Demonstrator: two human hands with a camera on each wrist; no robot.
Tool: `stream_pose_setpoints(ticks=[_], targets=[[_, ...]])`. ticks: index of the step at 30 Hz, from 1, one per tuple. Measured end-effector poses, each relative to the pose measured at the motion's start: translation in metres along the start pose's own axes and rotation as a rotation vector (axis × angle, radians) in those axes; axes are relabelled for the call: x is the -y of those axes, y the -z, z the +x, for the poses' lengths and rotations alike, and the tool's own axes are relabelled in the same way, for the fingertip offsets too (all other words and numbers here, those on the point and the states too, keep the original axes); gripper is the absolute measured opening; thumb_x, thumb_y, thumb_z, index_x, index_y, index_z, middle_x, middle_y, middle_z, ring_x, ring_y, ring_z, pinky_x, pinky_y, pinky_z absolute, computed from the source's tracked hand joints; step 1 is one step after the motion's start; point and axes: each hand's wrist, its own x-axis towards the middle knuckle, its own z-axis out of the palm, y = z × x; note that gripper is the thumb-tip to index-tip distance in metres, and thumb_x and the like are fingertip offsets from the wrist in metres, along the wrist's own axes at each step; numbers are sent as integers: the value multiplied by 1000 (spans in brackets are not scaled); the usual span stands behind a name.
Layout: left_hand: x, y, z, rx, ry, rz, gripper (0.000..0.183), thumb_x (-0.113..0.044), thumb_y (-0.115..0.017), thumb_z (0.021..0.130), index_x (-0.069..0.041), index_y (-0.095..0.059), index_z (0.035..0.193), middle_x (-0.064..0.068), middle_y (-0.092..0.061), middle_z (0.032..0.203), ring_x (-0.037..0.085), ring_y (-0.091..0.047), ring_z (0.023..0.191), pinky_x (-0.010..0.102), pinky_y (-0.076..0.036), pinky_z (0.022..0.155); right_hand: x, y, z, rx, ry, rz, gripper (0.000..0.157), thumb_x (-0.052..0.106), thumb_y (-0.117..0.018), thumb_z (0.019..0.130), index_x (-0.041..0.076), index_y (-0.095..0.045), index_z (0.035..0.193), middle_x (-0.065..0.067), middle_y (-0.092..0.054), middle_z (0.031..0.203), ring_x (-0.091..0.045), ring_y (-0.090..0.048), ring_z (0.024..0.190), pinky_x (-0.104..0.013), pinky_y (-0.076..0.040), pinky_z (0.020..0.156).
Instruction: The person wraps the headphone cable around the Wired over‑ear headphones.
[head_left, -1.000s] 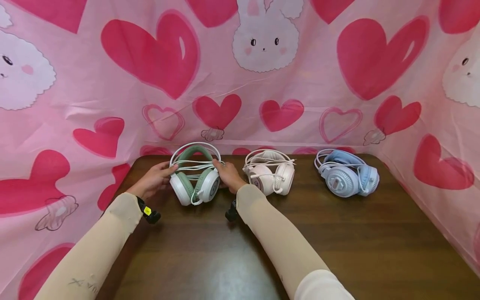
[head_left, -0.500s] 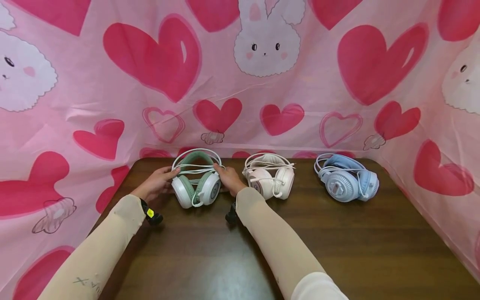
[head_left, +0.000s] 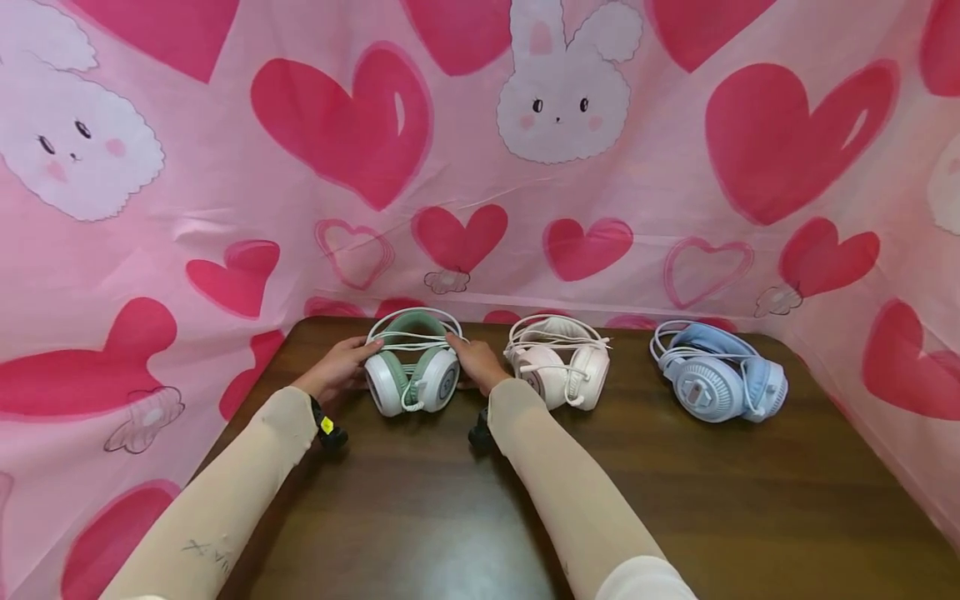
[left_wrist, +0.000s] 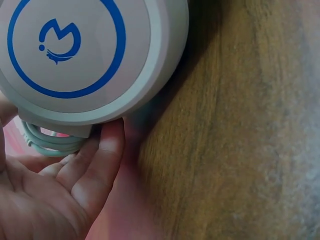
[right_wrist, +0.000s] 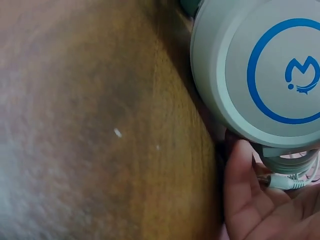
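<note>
White over-ear headphones with green ear cushions and a green headband [head_left: 431,387] are at the back left of the table. My left hand [head_left: 337,367] holds their left side and my right hand [head_left: 478,360] their right side. A white cable is wrapped across below the headband. In the left wrist view, the fingers of the left hand [left_wrist: 55,195] hold under a white earcup [left_wrist: 90,60] with a blue ring logo. In the right wrist view, the right hand [right_wrist: 260,205] grips beneath the other earcup [right_wrist: 265,75], beside the coiled cable [right_wrist: 290,165]. Some fingertips are hidden.
Pale pink headphones [head_left: 592,375] lie just right of my right hand. Light blue headphones [head_left: 705,387] lie farther right. All are near the back edge of the dark wooden table [head_left: 450,517]. A pink heart-and-rabbit cloth [head_left: 480,175] hangs behind and at the sides.
The head view has shifted, so everything appears farther right and lower. The green-and-white headphones' headband has come down slightly against the table's back edge. Both hands keep their hold.
</note>
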Motion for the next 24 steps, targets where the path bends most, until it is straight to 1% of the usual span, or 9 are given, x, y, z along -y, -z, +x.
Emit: stream_pose_setpoints(ticks=[2,6,9,13,16,20,24], targets=[[0,-1,2,-19,3,14,69,-40,-56,98,0,-30,148,11,-58,107,23,-63,90,44,-54,80,1,1,0,-31,8,-60,57,54,-54,93,1,-61,114,-13,-57,98,-22,-55,62,-35,-55,55],[3,-1,3,-34,-5,32,68,-41,-56,97,2,-35,145,9,-60,103,22,-63,89,44,-54,80,3,0,-1,-70,14,-171,56,56,-53,92,2,-64,101,-14,-60,84,-21,-54,52,-32,-52,49],[6,1,2,-35,-8,45,67,-41,-56,98,5,-36,143,6,-62,97,19,-64,86,44,-53,81,2,-1,0,-82,12,-222,56,58,-53,92,3,-63,98,-13,-60,77,-20,-54,49,-31,-51,47],[9,1,1,-45,-10,63,67,-41,-55,98,5,-37,143,2,-63,92,16,-63,83,46,-52,84,-2,-1,-1,-90,14,-271,58,60,-51,92,4,-62,105,-11,-61,75,-19,-56,50,-30,-50,48],[10,0,1,-53,-16,78,67,-42,-54,98,4,-37,144,3,-63,94,15,-63,83,49,-51,88,-4,0,-1,-88,25,-280,59,59,-49,93,5,-61,112,-11,-61,76,-20,-57,53,-31,-51,49],[10,0,-2,-69,-33,98,67,-43,-51,99,0,-34,147,13,-59,108,20,-62,89,50,-49,90,-7,1,-6,-109,63,-270,58,56,-49,95,5,-57,120,-13,-62,80,-22,-60,58,-33,-53,51],[11,1,-11,-93,-50,109,66,-42,-46,102,1,-29,149,23,-51,125,25,-61,97,47,-51,87,-9,1,-16,-116,99,-219,58,52,-50,96,5,-50,129,-15,-61,94,-24,-63,66,-34,-55,54]])
